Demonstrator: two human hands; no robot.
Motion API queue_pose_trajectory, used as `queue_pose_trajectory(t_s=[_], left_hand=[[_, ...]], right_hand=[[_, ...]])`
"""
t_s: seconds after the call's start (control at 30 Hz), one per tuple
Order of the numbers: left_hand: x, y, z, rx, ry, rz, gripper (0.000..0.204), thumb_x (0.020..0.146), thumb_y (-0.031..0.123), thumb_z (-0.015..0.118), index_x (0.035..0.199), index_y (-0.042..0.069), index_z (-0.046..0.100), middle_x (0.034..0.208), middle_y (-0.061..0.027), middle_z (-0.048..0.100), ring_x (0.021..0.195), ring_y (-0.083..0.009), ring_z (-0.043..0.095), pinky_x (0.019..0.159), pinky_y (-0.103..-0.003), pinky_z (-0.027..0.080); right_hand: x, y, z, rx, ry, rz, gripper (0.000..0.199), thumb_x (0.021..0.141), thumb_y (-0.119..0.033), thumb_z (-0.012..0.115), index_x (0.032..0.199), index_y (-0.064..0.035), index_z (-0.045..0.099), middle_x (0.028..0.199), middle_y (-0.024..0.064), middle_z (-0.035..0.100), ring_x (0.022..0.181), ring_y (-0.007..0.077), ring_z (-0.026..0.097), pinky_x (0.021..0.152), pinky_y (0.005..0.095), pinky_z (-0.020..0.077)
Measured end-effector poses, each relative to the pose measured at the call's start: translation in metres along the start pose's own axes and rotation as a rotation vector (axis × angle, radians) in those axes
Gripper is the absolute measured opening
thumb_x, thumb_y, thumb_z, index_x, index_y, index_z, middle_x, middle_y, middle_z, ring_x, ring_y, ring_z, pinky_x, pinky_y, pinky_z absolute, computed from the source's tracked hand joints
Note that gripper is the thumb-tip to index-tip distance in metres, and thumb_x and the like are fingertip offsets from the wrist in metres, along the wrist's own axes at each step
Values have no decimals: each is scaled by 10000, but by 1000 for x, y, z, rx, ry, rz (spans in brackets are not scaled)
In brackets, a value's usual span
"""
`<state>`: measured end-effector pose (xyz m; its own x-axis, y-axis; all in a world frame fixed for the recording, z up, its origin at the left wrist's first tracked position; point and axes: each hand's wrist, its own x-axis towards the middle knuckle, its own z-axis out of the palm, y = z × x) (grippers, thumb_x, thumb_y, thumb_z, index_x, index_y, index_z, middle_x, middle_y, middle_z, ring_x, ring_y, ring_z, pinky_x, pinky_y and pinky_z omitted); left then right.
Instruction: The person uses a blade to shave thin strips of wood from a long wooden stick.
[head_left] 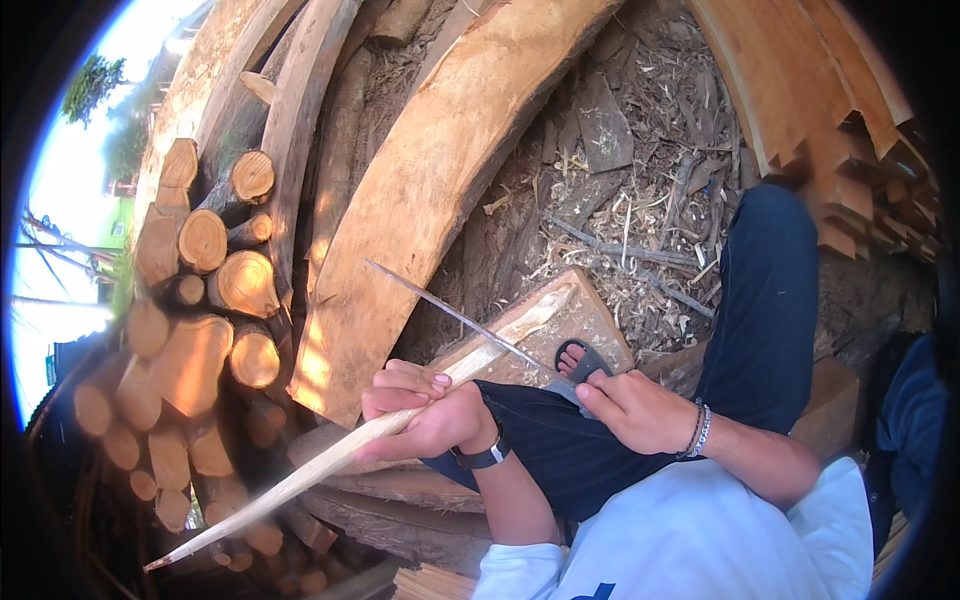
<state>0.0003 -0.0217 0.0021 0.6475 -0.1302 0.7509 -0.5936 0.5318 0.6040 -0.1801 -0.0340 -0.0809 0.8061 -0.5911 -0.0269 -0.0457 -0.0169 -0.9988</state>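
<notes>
A long, pale, peeled wooden stick (pixel 300 475) slants across in front of me, its narrow, dark-tipped end at the lower left. My left hand (pixel 425 408) is closed round its middle, wearing a dark band at the wrist. In my right hand (pixel 640 410) is a knife (pixel 455 313) with a long, thin blade, its handle mostly hidden by the fingers. The blade points up and left and crosses over the stick's far part; whether the two touch I cannot tell. Beneath that far part lies a wooden block (pixel 600 315), beside my sandalled foot (pixel 582 360).
Cut logs (pixel 245 283) are stacked at the left, ends facing me. A broad wooden slab (pixel 420 170) leans beyond the stick. Shavings and bark (pixel 640 210) litter the ground. Sawn boards (pixel 800 90) stand at the upper right. My bent knee (pixel 765 270) rises at the right.
</notes>
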Motion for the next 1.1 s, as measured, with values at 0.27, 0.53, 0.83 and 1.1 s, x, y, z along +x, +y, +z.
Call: queue_pose_trajectory(t_s=[0.27, 0.53, 0.83, 1.1], left_hand=[[0, -2, 6, 36, 45, -23, 668, 933, 654, 163, 548, 125, 297, 416, -5, 274, 352, -96, 265, 372, -191, 228], [-1, -1, 3, 47, 43, -7, 656, 941, 639, 158, 553, 127, 291, 417, 3, 253, 348, -97, 248, 386, -197, 230], [6, -3, 2, 32, 48, -5, 658, 939, 642, 148, 552, 129, 287, 411, 5, 256, 345, -91, 249, 378, -196, 235], [3, -3, 3, 46, 30, -12, 657, 941, 640, 139, 564, 124, 296, 419, 2, 262, 352, -94, 248, 388, -193, 225]], right_hand=[[0, -32, -14, -32, -61, 55, 542, 991, -354, 376, 673, 54, 535, 594, 263, 541, 659, 441, 580, 650, 486, 454], [3, -34, -16, -58, -97, 85, 543, 989, -359, 382, 679, 59, 538, 594, 261, 546, 664, 444, 585, 642, 484, 455], [0, 24, -11, -118, -144, 295, 559, 994, -379, 341, 715, 50, 566, 630, 242, 584, 661, 396, 615, 670, 460, 476], [2, -32, -20, 27, -90, 124, 506, 992, -343, 381, 713, 50, 537, 616, 247, 549, 672, 429, 584, 654, 469, 448]])
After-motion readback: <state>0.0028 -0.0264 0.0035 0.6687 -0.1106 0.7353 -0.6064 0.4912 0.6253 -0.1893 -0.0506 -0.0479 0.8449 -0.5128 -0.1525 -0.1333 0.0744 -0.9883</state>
